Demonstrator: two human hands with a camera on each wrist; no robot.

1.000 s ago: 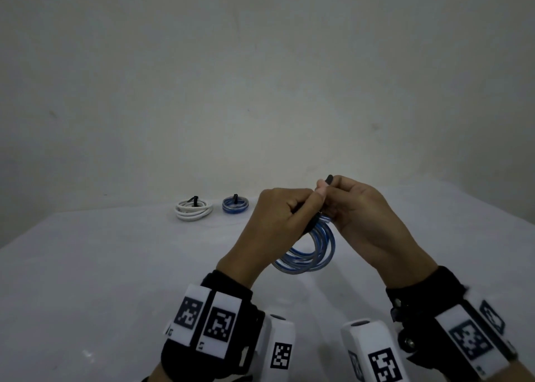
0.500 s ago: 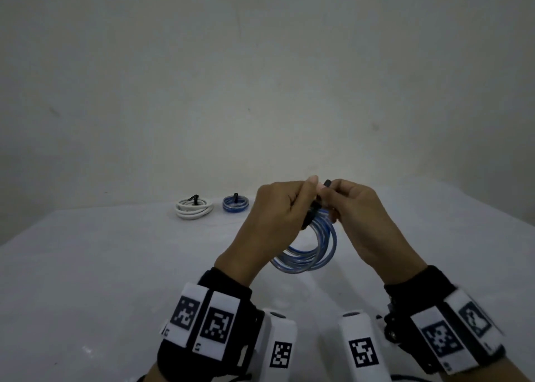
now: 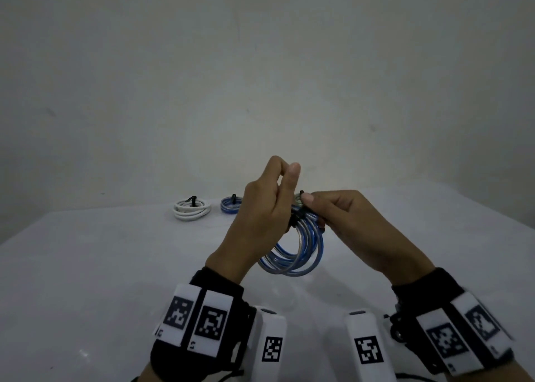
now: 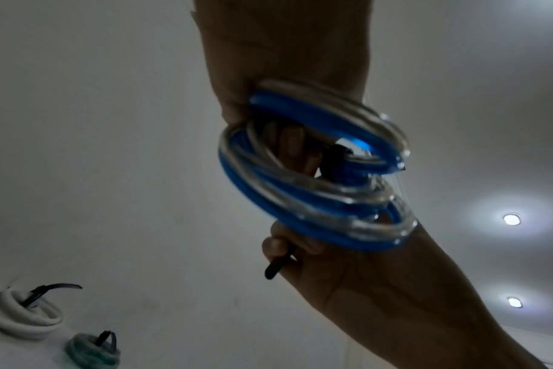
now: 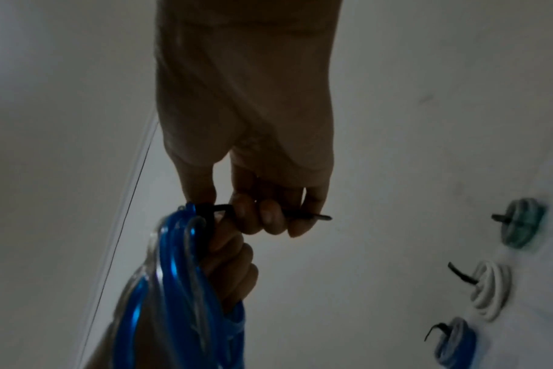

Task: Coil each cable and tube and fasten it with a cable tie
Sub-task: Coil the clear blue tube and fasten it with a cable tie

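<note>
White table [image 3: 86, 280], pale wall [image 3: 260, 78], ceiling lights [image 4: 511, 219]

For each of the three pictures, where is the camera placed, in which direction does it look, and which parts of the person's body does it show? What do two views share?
Head: worn on the head, looks forward and down at the white table; shows both hands and banded wrists.
Left wrist: looks up along the left hand at the coiled blue and clear tube; ceiling lights behind.
Right wrist: looks along the right hand pinching the black cable tie.
Shared: all show the held tube and the tied white cable coil.
</note>
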